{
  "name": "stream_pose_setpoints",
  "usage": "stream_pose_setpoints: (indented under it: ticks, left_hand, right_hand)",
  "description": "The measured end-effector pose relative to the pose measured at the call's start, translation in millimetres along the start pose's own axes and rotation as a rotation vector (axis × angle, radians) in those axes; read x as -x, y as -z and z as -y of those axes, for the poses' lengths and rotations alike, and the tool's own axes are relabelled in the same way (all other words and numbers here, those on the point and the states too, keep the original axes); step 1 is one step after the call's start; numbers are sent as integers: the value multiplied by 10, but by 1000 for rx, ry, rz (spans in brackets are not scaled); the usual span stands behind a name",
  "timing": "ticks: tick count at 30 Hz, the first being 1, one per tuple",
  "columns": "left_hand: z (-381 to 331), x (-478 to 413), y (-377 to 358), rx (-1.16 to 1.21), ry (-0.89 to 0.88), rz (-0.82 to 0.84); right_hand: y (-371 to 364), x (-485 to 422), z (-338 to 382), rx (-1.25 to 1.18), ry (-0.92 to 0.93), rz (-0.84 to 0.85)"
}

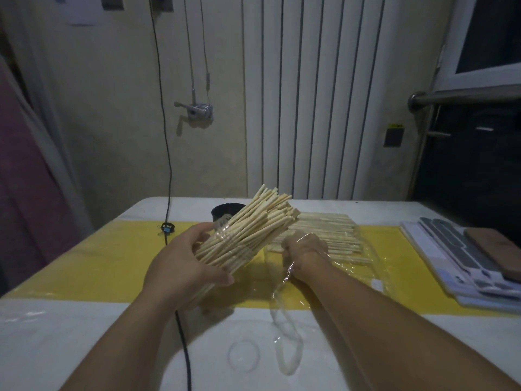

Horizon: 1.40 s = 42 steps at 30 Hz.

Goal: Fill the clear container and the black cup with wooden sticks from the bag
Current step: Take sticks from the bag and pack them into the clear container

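My left hand point(186, 263) grips the clear container point(225, 235) and holds it tilted above the yellow mat. It is packed with wooden sticks point(262, 218) whose tops fan up and to the right. Behind them stands the black cup point(225, 210), partly hidden. My right hand point(304, 246) is inside the clear plastic bag point(366, 266). Its fingers curl at the near ends of the flat layer of bagged sticks point(324, 230). The plastic hides whether they hold any.
A clear round lid point(244, 355) lies on the white table near the front edge, beside the bag's loose clear tail point(287, 348). A black cable point(183, 342) runs across the table to the wall. Grey and white flat packs point(456, 258) lie at the right.
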<state>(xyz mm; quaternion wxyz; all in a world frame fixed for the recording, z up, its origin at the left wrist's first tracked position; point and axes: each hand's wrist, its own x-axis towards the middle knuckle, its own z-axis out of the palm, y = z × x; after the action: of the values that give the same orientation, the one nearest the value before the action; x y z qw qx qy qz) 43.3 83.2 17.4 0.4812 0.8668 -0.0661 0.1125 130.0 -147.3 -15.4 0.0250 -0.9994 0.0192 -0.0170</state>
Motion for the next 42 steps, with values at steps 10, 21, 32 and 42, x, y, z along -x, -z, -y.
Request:
stream_pose_setpoints:
  ticks: [10,21,32,42]
  left_hand:
    - [-15,7,-2,-14,9,-2]
    - [7,7,-5,-15,5,-2]
    - [18,0,-12,0,-4,-8]
    - [25,-5,-13,-15,-5,-13]
  right_hand:
    - [63,-15,36,-93,-77,-8]
    - [51,-30,-4,-181,-64,89]
    - [21,-22,88,-123,-64,40]
    - [-34,295,-17,-131,-32,-203]
